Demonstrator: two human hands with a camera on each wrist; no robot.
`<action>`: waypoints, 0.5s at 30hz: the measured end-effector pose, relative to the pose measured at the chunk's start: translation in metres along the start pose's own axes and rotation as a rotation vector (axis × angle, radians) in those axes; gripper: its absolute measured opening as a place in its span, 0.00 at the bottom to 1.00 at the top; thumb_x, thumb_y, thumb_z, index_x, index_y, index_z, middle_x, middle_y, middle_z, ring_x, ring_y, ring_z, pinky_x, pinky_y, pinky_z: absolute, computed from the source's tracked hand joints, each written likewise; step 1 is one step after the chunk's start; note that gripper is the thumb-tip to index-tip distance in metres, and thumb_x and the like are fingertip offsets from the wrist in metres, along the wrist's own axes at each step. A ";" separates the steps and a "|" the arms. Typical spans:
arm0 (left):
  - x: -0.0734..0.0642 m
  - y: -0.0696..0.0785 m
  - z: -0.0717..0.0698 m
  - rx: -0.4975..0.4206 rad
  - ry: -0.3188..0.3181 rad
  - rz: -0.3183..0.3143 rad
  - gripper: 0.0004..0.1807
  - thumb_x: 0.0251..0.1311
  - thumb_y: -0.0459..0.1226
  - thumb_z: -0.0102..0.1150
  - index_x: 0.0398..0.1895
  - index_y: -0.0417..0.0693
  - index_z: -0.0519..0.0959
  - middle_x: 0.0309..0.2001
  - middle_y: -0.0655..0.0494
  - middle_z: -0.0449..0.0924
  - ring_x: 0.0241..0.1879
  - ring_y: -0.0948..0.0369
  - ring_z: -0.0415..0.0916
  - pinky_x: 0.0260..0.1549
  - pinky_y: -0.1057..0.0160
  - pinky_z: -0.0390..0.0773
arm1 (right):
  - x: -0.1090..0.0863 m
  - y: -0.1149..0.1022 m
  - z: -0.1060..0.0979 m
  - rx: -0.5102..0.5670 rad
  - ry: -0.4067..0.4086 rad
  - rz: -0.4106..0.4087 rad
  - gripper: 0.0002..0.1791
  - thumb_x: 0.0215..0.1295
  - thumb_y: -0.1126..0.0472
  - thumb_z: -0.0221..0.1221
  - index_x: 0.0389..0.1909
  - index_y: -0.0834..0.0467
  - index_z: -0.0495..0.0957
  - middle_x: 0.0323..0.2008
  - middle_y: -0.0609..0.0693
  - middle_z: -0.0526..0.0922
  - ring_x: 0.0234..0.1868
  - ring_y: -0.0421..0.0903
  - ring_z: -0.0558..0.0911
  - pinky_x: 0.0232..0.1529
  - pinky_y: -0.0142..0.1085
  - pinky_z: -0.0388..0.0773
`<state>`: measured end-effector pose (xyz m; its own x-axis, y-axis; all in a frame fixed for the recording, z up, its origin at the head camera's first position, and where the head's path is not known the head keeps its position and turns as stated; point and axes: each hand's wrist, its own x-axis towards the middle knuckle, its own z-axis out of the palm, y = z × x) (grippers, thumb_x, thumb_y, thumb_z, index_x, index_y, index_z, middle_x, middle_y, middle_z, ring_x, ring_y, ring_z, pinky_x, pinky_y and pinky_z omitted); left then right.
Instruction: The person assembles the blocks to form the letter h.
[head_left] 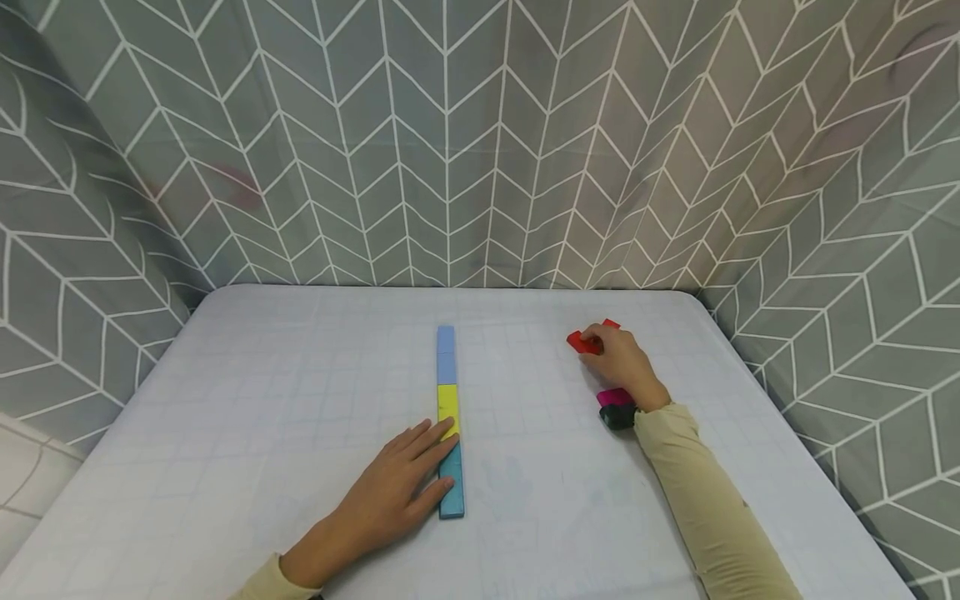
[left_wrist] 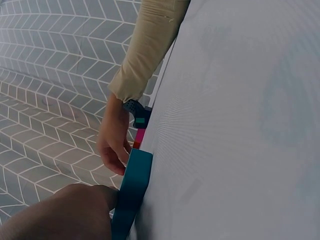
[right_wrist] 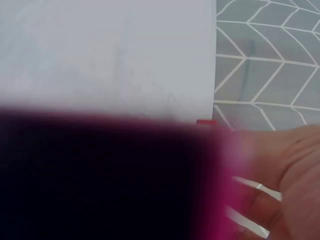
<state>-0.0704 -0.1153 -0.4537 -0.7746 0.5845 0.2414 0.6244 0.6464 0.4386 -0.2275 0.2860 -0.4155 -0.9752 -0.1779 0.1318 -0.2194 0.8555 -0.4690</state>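
Note:
A straight row of flat blocks runs away from me on the white table: light blue (head_left: 446, 354) at the far end, yellow (head_left: 447, 400) in the middle, teal (head_left: 452, 500) nearest. My left hand (head_left: 393, 483) lies over the row's left side, fingers stretched out, fingertips on the yellow and teal parts. To the right, my right hand (head_left: 622, 362) pinches a red block (head_left: 579, 342) between thumb and fingers. Another bit of red (head_left: 611, 323) shows just beyond those fingers. By the right wrist sits a magenta block (head_left: 615, 397), which looms dark and blurred in the right wrist view.
A black wrist camera (head_left: 618, 417) is strapped at the right wrist, close against the magenta block. The white table (head_left: 525, 533) ends at a patterned grey curtain (head_left: 480, 150), which hangs behind it and along both sides.

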 end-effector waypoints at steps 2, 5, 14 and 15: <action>0.000 0.000 0.000 0.003 -0.005 -0.006 0.32 0.77 0.53 0.54 0.77 0.49 0.70 0.79 0.57 0.61 0.78 0.49 0.54 0.73 0.43 0.58 | 0.000 0.000 0.000 0.006 0.008 -0.004 0.17 0.64 0.68 0.66 0.54 0.63 0.82 0.47 0.62 0.85 0.48 0.59 0.80 0.50 0.57 0.79; 0.000 0.000 0.001 0.007 -0.013 -0.018 0.32 0.77 0.53 0.54 0.77 0.50 0.70 0.79 0.57 0.60 0.78 0.50 0.54 0.73 0.43 0.58 | -0.001 0.002 -0.001 0.019 0.021 -0.020 0.17 0.62 0.73 0.63 0.53 0.63 0.83 0.47 0.62 0.85 0.47 0.60 0.80 0.51 0.56 0.79; 0.000 -0.001 0.002 0.000 -0.017 -0.024 0.32 0.78 0.55 0.52 0.77 0.50 0.70 0.79 0.58 0.59 0.78 0.50 0.53 0.73 0.43 0.57 | -0.002 0.003 0.000 0.039 0.028 -0.034 0.21 0.61 0.73 0.65 0.57 0.68 0.80 0.49 0.66 0.84 0.49 0.62 0.81 0.56 0.58 0.78; 0.000 -0.001 0.002 -0.001 -0.017 -0.023 0.32 0.78 0.55 0.52 0.77 0.50 0.70 0.79 0.58 0.59 0.78 0.50 0.53 0.73 0.43 0.57 | -0.002 0.002 -0.001 0.037 0.028 -0.032 0.20 0.62 0.72 0.65 0.57 0.68 0.81 0.48 0.65 0.85 0.49 0.62 0.81 0.56 0.58 0.78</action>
<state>-0.0705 -0.1147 -0.4560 -0.7868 0.5778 0.2171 0.6067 0.6592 0.4443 -0.2256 0.2890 -0.4163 -0.9665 -0.1913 0.1711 -0.2522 0.8310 -0.4959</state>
